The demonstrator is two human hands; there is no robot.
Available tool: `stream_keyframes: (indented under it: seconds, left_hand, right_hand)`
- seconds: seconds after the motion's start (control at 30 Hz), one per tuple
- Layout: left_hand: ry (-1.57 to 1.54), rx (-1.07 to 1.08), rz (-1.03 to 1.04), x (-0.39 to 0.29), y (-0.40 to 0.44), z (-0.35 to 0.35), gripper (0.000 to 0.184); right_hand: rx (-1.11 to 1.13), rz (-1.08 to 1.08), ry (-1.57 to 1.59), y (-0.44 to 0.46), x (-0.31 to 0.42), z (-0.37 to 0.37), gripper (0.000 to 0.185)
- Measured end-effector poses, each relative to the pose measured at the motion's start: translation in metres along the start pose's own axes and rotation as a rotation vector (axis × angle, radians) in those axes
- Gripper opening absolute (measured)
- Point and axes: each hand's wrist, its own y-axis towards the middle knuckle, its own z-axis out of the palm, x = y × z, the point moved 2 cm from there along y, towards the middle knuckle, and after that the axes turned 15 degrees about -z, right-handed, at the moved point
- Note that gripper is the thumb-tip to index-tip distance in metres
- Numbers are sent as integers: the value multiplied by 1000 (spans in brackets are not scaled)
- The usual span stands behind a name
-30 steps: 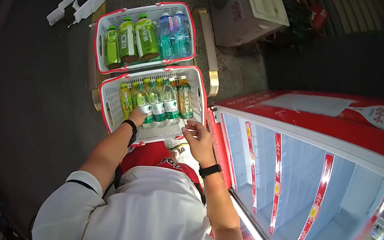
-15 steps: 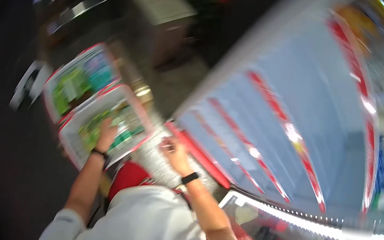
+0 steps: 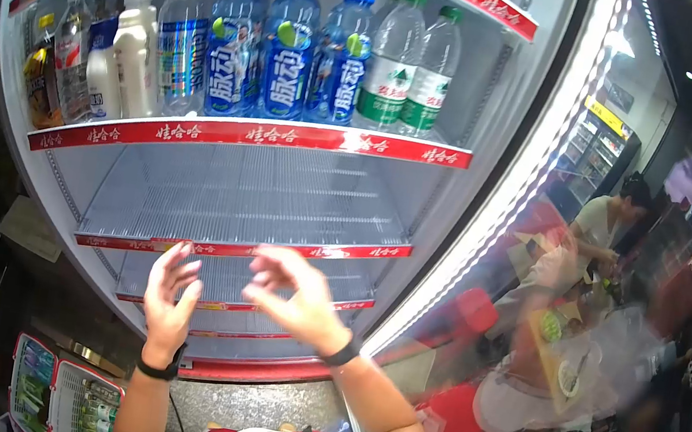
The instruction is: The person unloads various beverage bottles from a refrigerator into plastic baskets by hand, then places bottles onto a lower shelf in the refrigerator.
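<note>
My left hand [image 3: 171,297] is raised with its fingers apart and curved, and nothing is in it. Beside it my right hand [image 3: 294,293], slightly blurred, is also open and holds nothing. Both are in front of the lower wire shelves [image 3: 250,202] of an upright drinks cooler. Above them, a row of bottles stands on a red-edged shelf [image 3: 269,133]: blue-capped bottles [image 3: 288,55], green-capped water bottles [image 3: 394,62], a white bottle [image 3: 136,51] and a yellow-capped dark bottle [image 3: 41,72].
At the lower left, a white basket [image 3: 53,423] with a red rim holds several bottles; another basket [image 3: 14,385] adjoins it. The glass door [image 3: 482,263] with its bright light strip is on the right. Through it, a person [image 3: 609,220] and a table [image 3: 543,348] show.
My view has turned from the baskets to the cooler's front. The left hand has come out of the basket and is now raised before the shelves, with the right hand beside it.
</note>
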Motion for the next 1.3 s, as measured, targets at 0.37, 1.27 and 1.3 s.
stream_keyframes:
  seconds: [0.37,1.27,1.3]
  left_hand:
    - [-241,367,124,-107,64,148,52]
    - [-213,289,374,-170,78,184,78]
    - [-369,361,331,-170,78,180,72]
  right_hand:
    - [-465,-275,-697,188,39,-233,68]
    - [-140,-705,-599,133,116,-115,58]
    - [-25,-618,-506,130,122,-103,63]
